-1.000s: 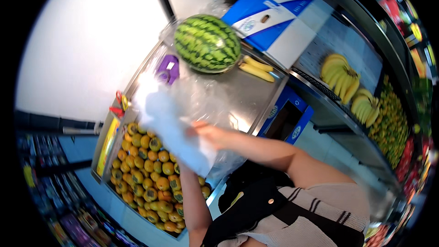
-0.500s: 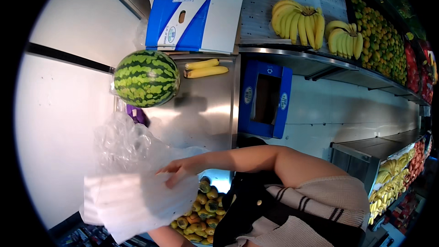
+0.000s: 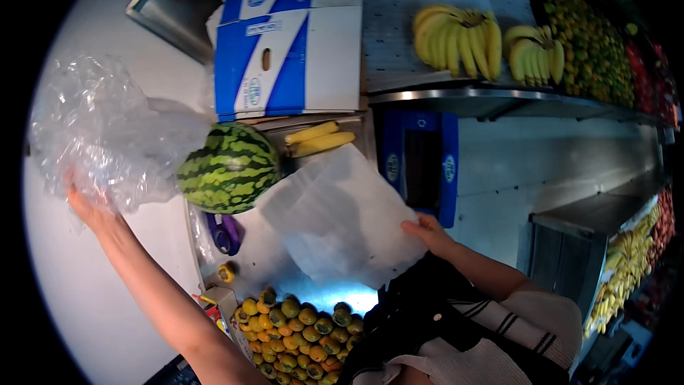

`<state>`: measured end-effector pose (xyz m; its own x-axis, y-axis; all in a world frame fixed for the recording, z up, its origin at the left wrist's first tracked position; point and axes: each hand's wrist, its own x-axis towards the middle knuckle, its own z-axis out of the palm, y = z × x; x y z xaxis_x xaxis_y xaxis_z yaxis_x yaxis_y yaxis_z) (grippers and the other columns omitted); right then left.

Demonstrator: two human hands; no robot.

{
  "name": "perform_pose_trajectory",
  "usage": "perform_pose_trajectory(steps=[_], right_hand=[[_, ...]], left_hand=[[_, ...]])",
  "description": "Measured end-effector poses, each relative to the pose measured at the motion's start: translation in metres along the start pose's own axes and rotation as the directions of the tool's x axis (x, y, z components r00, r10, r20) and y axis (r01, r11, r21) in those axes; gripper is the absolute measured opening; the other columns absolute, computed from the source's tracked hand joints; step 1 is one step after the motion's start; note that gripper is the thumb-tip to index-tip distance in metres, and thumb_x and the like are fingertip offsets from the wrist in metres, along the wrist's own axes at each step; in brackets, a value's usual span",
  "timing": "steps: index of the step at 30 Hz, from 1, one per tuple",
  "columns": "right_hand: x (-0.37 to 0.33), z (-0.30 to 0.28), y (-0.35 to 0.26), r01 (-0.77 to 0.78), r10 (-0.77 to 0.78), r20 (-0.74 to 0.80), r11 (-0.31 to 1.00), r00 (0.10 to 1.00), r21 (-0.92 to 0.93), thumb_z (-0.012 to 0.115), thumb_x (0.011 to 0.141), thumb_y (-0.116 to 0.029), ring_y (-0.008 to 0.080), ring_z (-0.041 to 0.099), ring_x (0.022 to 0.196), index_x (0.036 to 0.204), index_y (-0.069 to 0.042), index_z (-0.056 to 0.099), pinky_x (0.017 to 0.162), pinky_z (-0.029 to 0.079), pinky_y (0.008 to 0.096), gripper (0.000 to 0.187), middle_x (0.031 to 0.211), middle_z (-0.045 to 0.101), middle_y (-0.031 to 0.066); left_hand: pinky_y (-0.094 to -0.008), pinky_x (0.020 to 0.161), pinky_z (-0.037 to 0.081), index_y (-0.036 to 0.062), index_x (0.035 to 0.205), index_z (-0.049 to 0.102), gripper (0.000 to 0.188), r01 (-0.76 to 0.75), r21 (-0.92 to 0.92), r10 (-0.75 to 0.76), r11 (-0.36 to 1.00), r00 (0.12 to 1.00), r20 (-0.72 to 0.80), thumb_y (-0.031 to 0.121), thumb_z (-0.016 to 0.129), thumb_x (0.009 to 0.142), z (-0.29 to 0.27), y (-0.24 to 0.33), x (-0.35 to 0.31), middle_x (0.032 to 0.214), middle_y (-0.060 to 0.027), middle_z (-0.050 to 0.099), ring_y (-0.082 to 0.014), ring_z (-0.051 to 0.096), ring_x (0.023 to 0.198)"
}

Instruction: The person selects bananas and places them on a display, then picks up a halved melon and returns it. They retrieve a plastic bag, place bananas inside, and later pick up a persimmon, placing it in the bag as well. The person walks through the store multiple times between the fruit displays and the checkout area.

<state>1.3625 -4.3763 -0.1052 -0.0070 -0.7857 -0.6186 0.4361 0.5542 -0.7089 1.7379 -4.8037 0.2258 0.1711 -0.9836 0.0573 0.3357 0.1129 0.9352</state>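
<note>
My left hand (image 3: 91, 203) is raised at the far left, its fingers closed on a crumpled clear plastic bag (image 3: 107, 135) that partly hides them. A white foam sheet (image 3: 349, 221) hangs from my right hand (image 3: 429, 232), pinched at its right edge. The sheet spreads over the metal counter (image 3: 274, 271). A striped green watermelon (image 3: 229, 168) sits between the bag and the sheet. Two loose bananas (image 3: 318, 140) lie behind the sheet, beside the watermelon.
Persimmons (image 3: 299, 339) are heaped near me, with a single persimmon (image 3: 226, 272) apart. A purple object (image 3: 226, 234) lies by the watermelon. Behind stands a blue-and-white carton (image 3: 285, 64). Banana bunches (image 3: 459, 39) rest on the right shelf; below it is a blue box (image 3: 420, 164).
My hands have moved apart. The plastic bag has gone up and left in my left hand, while the foam sheet has moved right in my right hand, uncovering the persimmons.
</note>
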Motion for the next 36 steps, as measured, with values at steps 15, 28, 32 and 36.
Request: perform_pose_trajectory(steps=[15, 28, 32, 36], right_hand=[[-0.107, -0.189, 0.061, 0.345, -0.293, -0.882, 0.924, 0.368, -0.163, 0.066, 0.09, -0.037, 0.0191, 0.056, 0.101, 0.125, 0.002, 0.053, 0.087, 0.045, 0.0327, 0.054, 0.113, 0.06, 0.0117], [0.009, -0.121, 0.092, 0.29, -0.437, -0.281, 0.85, 0.855, -0.44, 0.059, 0.096, -0.015, 0.0177, 0.054, 0.113, 0.144, 0.005, 0.035, 0.094, 0.046, 0.0318, 0.057, 0.126, 0.056, 0.0137], [0.13, -0.121, 0.108, 0.29, -0.446, -0.306, 0.85, 0.841, -0.44, 0.06, 0.095, -0.017, 0.0235, 0.053, 0.115, 0.145, 0.004, 0.034, 0.097, 0.044, 0.0338, 0.06, 0.13, 0.053, 0.0148], [0.262, -0.183, 0.161, -0.032, 0.113, -0.459, 0.983, 0.881, 0.18, 0.056, 0.096, -0.031, 0.0288, 0.056, 0.11, 0.141, -0.006, 0.045, 0.096, 0.044, 0.0381, 0.052, 0.123, 0.057, 0.0117]], left_hand=[[-0.0343, 0.069, 0.051, -0.0035, 0.114, 0.062, 0.029, 0.576, 0.47, -0.725, 0.669, 0.644, 0.244, 0.015, 0.053, 0.094, 0.163, -0.499, -0.405, 0.093, -0.0167, 0.067, -0.0234, 0.066, 0.083], [-0.0349, 0.101, 0.041, 0.0031, 0.15, 0.024, 0.076, 0.83, 0.34, -0.88, 0.442, 0.326, 0.347, 0.038, 0.06, 0.094, 0.107, -0.568, -0.421, 0.139, -0.0177, 0.046, -0.0278, 0.049, 0.123], [-0.0361, 0.106, 0.036, 0.0007, 0.144, 0.036, 0.067, 0.371, 0.655, -0.699, 0.658, 0.625, 0.348, 0.042, 0.056, 0.095, 0.103, -0.587, -0.4, 0.139, -0.0235, 0.045, -0.0351, 0.044, 0.129], [-0.0389, 0.107, 0.036, 0.0, 0.136, 0.046, 0.056, 0.227, 0.728, -0.642, 0.647, 0.677, 0.36, 0.038, 0.056, 0.096, 0.075, -0.518, -0.403, 0.135, -0.0266, 0.047, -0.0388, 0.043, 0.13]])
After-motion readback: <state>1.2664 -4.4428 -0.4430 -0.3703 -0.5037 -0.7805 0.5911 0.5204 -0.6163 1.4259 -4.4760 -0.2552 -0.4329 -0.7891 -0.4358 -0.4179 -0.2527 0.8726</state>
